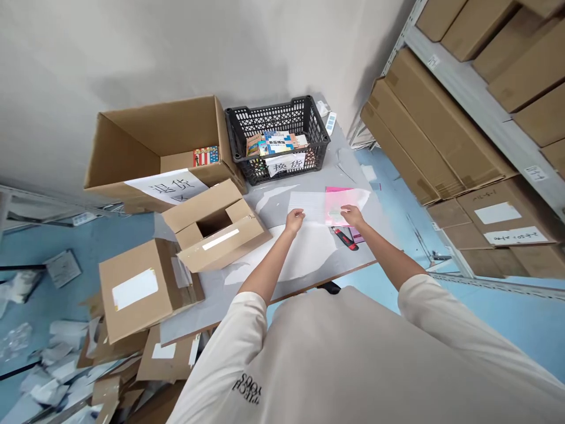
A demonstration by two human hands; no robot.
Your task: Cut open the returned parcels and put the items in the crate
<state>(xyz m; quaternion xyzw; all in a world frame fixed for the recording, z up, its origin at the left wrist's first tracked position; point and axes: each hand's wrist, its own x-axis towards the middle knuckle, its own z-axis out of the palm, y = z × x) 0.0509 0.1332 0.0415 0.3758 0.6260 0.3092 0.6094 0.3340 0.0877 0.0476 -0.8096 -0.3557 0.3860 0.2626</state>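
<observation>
A thin, partly see-through white sheet spans the space between my hands above the table. My left hand is closed in a pinch on its left edge. Farther right, my right hand pinches the sheet's near side, over a pink booklet. Part of the pink shows through the sheet; whether the booklet lies under or inside it, I cannot tell. Just below my right hand lies a red-and-black box cutter, partly over a purple item.
A black plastic crate with several books stands at the back. Left of it are a large open carton holding a book, a smaller open box and a taped box. Shelves of cartons rise on the right; scraps litter the left floor.
</observation>
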